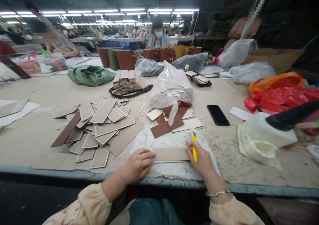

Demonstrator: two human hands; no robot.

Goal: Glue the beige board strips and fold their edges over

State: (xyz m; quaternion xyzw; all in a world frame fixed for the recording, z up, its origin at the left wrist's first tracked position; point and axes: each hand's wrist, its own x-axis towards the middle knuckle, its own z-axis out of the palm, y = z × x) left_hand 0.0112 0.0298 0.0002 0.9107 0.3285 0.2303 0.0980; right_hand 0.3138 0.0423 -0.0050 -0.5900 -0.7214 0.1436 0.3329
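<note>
A beige rectangular panel (171, 154) with a pale border lies on a white sheet (174, 171) near the table's front edge. My left hand (141, 162) is at the panel's left end, its fingers close together and touching that corner. At the right end is my right hand (200, 156), closed around a yellow-handled brush (194, 147) whose tip points away from me; its fingertips also touch the panel. Brown pieces (166, 128) and cream pieces spill from a clear plastic bag (170, 85) just behind the sheet.
A heap of bordered panels (99, 125) spreads on the left. To the right are a black phone (218, 115), a white glue container (265, 135) and a red bag (286, 98). A green bag (91, 75) and stacked strips (127, 82) lie farther back. A masked person (159, 40) sits opposite.
</note>
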